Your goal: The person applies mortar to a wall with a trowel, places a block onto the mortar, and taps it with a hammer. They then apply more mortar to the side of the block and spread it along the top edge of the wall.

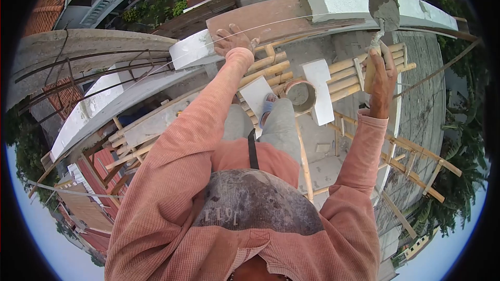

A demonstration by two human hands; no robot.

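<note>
My left hand (233,40) has its fingers spread, palm down, at the end of a white block (192,49) and over a flat brown surface (271,16). Whether it presses on either is hard to tell. A thin white string (281,19) runs across the wall past this hand. My right hand (383,75) is wrapped round the handle of a trowel (384,2), blade pointing away from me and smeared with grey mortar. Beyond the brown surface sits another white block (341,2). A bucket of grey mortar (300,96) stands below, between my hands.
Bamboo scaffolding (344,75) lies under me, with loose white blocks (316,91) on it near my foot (268,106). Rusty steel bars (67,70) stick out at the left. A corrugated roof (424,93) slopes away at the right, with a drop to ground beyond the wall.
</note>
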